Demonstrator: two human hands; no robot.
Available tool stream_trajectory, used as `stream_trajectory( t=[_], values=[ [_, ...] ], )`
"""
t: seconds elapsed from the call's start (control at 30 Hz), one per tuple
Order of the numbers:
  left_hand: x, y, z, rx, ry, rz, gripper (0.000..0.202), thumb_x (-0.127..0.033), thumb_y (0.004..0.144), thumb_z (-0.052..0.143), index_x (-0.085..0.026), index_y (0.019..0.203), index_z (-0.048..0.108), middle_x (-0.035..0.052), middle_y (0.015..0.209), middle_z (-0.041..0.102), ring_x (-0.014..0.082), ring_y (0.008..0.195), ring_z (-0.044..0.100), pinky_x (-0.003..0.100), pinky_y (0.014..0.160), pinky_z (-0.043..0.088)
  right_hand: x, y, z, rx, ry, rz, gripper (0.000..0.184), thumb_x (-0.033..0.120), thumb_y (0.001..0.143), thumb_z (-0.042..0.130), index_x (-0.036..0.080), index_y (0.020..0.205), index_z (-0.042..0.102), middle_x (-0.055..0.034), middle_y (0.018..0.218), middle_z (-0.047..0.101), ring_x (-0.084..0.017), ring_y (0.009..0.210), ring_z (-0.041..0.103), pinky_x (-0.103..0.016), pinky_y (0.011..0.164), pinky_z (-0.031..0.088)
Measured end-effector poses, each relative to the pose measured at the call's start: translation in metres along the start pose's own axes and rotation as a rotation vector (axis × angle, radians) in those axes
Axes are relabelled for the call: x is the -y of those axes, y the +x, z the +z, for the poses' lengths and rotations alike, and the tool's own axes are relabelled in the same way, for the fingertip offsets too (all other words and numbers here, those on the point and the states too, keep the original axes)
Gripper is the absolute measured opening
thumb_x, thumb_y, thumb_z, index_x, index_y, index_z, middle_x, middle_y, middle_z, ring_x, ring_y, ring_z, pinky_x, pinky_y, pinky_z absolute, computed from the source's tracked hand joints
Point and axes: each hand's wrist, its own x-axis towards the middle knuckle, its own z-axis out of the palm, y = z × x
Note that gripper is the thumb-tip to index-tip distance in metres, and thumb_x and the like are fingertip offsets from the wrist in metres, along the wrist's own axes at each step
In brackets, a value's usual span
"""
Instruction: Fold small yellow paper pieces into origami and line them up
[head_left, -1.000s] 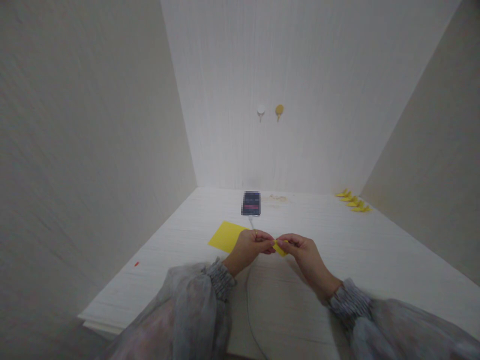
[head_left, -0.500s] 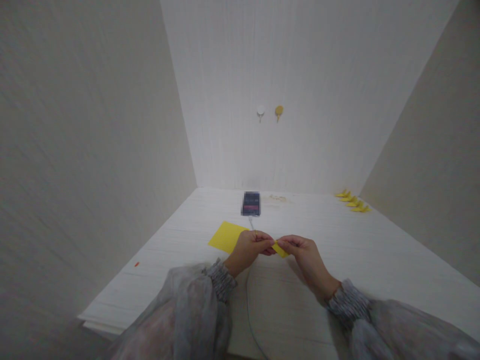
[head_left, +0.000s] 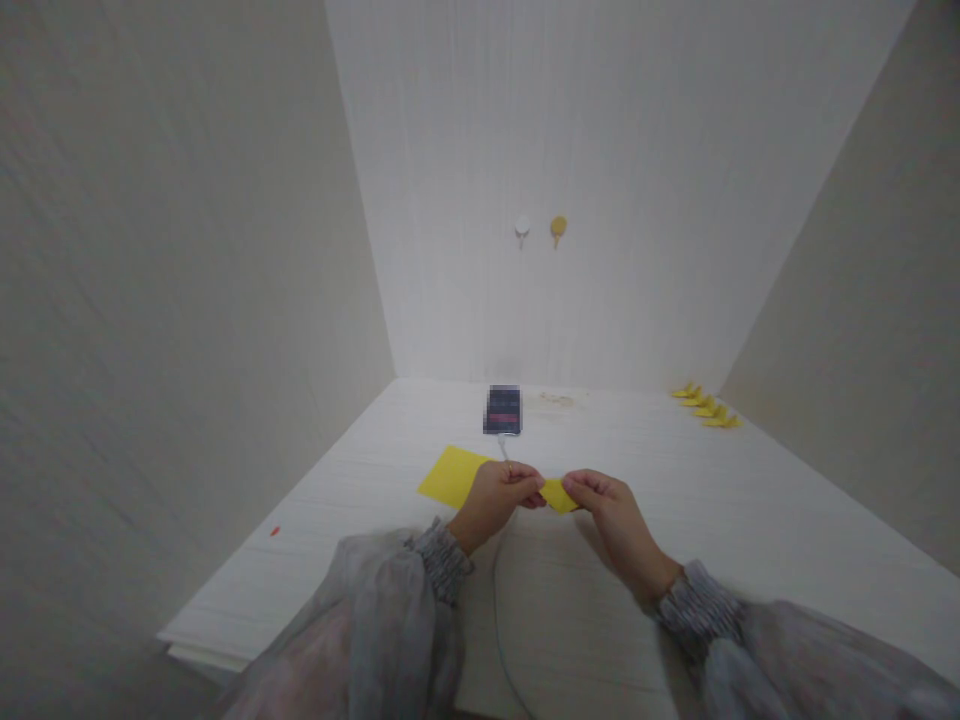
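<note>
Between my two hands a small folded piece of yellow paper (head_left: 557, 495) is held just above the white table. My left hand (head_left: 504, 494) pinches its left end between thumb and fingers, with a ring on one finger. At the paper's right end, my right hand (head_left: 604, 497) grips with thumb and forefinger. A larger yellow sheet (head_left: 450, 475) lies flat beside my left hand, which hides its right part. Several folded yellow paper shapes (head_left: 706, 405) stand in a slanting row at the table's far right corner.
A phone (head_left: 503, 410) lies near the back wall, its screen blurred out. Its white cable (head_left: 496, 590) runs under my left hand towards the front edge. A small orange-red scrap (head_left: 274, 531) lies at left. Two hooks, one white (head_left: 523, 228) and one yellow (head_left: 559, 228), are on the wall.
My fingers have drawn slightly apart along the folded paper, so more of its yellow face shows between them. The sheet, phone and row of shapes stay put.
</note>
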Motion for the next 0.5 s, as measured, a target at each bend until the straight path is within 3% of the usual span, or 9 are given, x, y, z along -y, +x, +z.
stream_trajectory(
  t=[0.2,0.4,0.5],
  values=[
    [0.0009,0.0005,-0.0005,0.016,-0.021,-0.013,0.017,-0.027,0.064,0.060,-0.010,0.068,0.062,0.0031,0.058,0.063,0.0106,0.054,0.059,0.022,0.056,0.048,-0.0013,0.0011,-0.0010,0.017,-0.094,-0.043,0.026,0.040,0.068,0.054,0.015,0.061,0.057,-0.0015,0.056,0.056,-0.013,0.054,0.050,-0.025,0.052,0.039],
    [0.0016,0.0014,-0.0008,-0.002,-0.045,-0.011,0.019,-0.028,0.064,0.059,-0.009,0.070,0.061,0.0030,0.056,0.062,0.0114,0.054,0.059,0.023,0.057,0.049,-0.0023,0.0015,0.0038,0.135,-0.065,-0.087,0.031,0.036,0.064,0.060,0.018,0.089,0.053,0.0010,0.062,0.058,-0.013,0.056,0.054,-0.024,0.052,0.040],
    [0.0040,0.0015,0.0004,0.003,-0.027,-0.005,0.020,-0.029,0.063,0.060,-0.010,0.069,0.060,0.0024,0.056,0.061,0.0118,0.054,0.059,0.024,0.057,0.049,-0.0011,0.0004,0.0062,0.138,-0.085,-0.048,0.030,0.036,0.063,0.061,0.018,0.086,0.053,0.0022,0.058,0.058,-0.013,0.052,0.054,-0.024,0.051,0.041]
  ],
)
